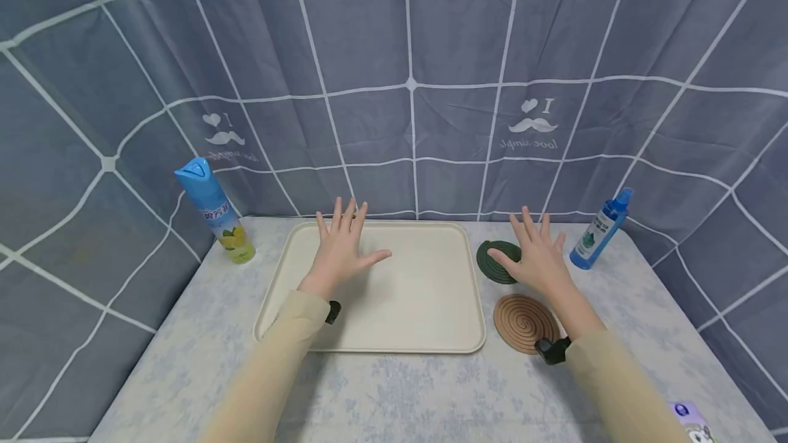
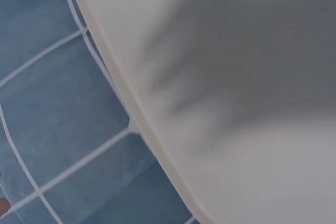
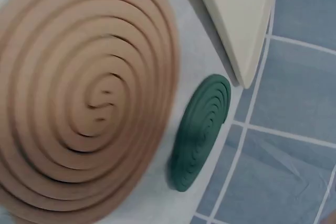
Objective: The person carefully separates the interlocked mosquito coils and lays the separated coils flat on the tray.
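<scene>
A tray (image 1: 425, 292) lay on the table (image 1: 394, 395), with the left hand (image 1: 341, 245) above its left part. To the tray's left stood an aerosol can (image 1: 217, 210). Just right of the tray lay two coils, the rear coil (image 1: 495, 271) behind the front coil (image 1: 523, 323). The right hand (image 1: 535, 255) was between the rear coil and a spray bottle (image 1: 600, 230) farther right. A packet (image 1: 691, 422) sat at the near right. A curtain (image 1: 455, 33) hung behind everything and along both sides.
</scene>
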`<state>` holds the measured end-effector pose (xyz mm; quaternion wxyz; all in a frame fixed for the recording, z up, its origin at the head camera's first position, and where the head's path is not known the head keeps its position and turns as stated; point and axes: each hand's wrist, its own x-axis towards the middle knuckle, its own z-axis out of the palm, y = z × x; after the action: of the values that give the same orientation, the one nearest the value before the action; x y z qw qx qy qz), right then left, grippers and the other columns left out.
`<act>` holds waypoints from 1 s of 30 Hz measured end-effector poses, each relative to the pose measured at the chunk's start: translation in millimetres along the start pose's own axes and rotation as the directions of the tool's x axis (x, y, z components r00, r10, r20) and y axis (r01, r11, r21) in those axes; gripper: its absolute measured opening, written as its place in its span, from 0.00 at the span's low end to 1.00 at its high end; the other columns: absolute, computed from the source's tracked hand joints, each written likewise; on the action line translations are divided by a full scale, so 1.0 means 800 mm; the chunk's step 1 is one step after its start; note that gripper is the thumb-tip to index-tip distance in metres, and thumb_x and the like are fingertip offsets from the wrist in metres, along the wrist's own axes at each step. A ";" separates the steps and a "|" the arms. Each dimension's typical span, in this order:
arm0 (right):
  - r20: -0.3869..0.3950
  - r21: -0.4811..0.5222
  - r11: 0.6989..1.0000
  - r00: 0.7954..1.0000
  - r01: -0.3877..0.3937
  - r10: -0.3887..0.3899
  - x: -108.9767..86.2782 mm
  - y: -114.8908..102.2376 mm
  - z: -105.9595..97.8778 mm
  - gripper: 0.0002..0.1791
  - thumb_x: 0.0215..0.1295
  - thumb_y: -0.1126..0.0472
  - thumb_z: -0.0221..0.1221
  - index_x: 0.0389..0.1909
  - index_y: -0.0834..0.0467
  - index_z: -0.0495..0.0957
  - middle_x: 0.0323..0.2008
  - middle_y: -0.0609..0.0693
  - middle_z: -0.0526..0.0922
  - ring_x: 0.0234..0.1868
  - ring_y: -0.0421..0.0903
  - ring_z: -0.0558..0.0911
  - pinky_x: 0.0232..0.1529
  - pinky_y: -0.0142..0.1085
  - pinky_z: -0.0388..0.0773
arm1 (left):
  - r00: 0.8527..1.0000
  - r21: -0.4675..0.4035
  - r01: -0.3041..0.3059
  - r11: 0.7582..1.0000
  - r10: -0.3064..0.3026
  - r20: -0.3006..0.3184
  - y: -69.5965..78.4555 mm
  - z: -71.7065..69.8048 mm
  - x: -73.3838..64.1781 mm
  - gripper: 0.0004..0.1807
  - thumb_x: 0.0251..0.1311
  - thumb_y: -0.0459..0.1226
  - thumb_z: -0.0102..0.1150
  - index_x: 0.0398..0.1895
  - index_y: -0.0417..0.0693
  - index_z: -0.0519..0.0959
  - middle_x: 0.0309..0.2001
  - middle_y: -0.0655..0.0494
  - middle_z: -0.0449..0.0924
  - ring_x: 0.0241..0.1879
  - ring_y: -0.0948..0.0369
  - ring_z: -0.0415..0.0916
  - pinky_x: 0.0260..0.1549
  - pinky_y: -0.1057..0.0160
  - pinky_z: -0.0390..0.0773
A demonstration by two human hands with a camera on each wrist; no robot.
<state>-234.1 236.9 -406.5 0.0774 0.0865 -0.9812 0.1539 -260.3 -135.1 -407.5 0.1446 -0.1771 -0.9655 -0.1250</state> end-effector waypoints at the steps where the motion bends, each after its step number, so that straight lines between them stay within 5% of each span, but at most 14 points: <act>1: 0.001 0.001 1.000 1.000 0.006 -0.006 -0.004 0.001 0.002 0.52 0.65 0.32 0.54 0.78 0.59 0.47 0.78 0.63 0.38 0.75 0.73 0.32 0.63 0.78 0.30 | 1.000 -0.011 -0.010 1.000 0.010 0.001 0.003 0.002 -0.002 0.58 0.54 0.67 0.58 0.78 0.44 0.49 0.78 0.38 0.47 0.78 0.39 0.34 0.68 0.25 0.36; 9: 0.034 0.099 0.995 0.999 0.029 -0.032 -0.043 0.007 0.016 0.51 0.64 0.36 0.59 0.76 0.62 0.52 0.78 0.65 0.42 0.75 0.73 0.33 0.62 0.79 0.31 | 0.994 -0.064 -0.089 0.994 0.093 0.058 0.030 0.024 -0.022 0.56 0.54 0.67 0.58 0.77 0.44 0.52 0.77 0.39 0.51 0.78 0.42 0.39 0.69 0.27 0.42; 14: 0.082 0.181 0.983 0.996 0.015 -0.031 -0.066 0.008 0.026 0.50 0.62 0.41 0.64 0.76 0.63 0.54 0.77 0.67 0.44 0.74 0.75 0.35 0.61 0.81 0.34 | 0.978 -0.099 -0.150 0.984 0.162 0.131 0.053 0.036 -0.031 0.54 0.55 0.68 0.57 0.77 0.46 0.55 0.76 0.42 0.54 0.78 0.43 0.43 0.70 0.30 0.45; 22: 0.211 0.225 0.973 0.978 -0.048 0.000 -0.096 0.017 0.033 0.51 0.56 0.44 0.69 0.73 0.66 0.58 0.74 0.73 0.49 0.71 0.81 0.43 0.58 0.82 0.41 | 0.923 -0.226 -0.259 0.939 0.309 0.227 0.110 0.058 -0.033 0.48 0.58 0.64 0.58 0.74 0.48 0.61 0.72 0.46 0.63 0.75 0.46 0.52 0.70 0.38 0.57; 30: 0.303 0.245 0.959 0.951 -0.140 0.061 -0.110 0.029 0.040 0.56 0.51 0.43 0.73 0.72 0.68 0.58 0.73 0.74 0.52 0.70 0.78 0.54 0.61 0.74 0.59 | 0.867 -0.225 -0.300 0.927 0.363 0.340 0.178 0.088 -0.020 0.44 0.61 0.65 0.55 0.73 0.51 0.63 0.68 0.51 0.69 0.70 0.53 0.61 0.66 0.49 0.68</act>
<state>-156.9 261.5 -459.0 -0.0888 0.0673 -0.9557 0.2723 -208.5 9.6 -451.3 -0.0385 -0.3727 -0.9164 -0.1411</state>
